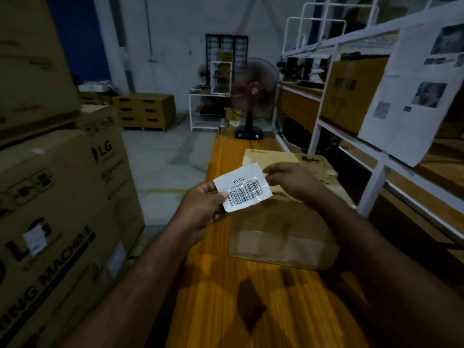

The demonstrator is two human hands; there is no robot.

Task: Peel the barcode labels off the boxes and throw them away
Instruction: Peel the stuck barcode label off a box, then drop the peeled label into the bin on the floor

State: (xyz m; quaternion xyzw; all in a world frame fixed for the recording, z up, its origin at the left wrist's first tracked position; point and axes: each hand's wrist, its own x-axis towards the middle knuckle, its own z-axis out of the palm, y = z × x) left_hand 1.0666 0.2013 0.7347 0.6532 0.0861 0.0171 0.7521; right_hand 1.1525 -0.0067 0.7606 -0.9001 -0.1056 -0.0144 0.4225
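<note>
A white barcode label (pixel 243 188) is held up in the air above the wooden table (pixel 251 310). My left hand (pixel 200 209) pinches its lower left corner. My right hand (pixel 291 182) pinches its upper right edge. Below and behind the label lies a flat brown cardboard box (pixel 281 237) with tape across its top. A second flat box (pixel 278 156) lies just beyond it on the table.
Large LG washing machine cartons (pixel 62 209) with white labels stand stacked at the left. A pedestal fan (pixel 252 101) stands at the table's far end. White metal shelving (pixel 371 187) with boxes and a hanging printed sheet (pixel 411 91) runs along the right. Grey floor lies between cartons and table.
</note>
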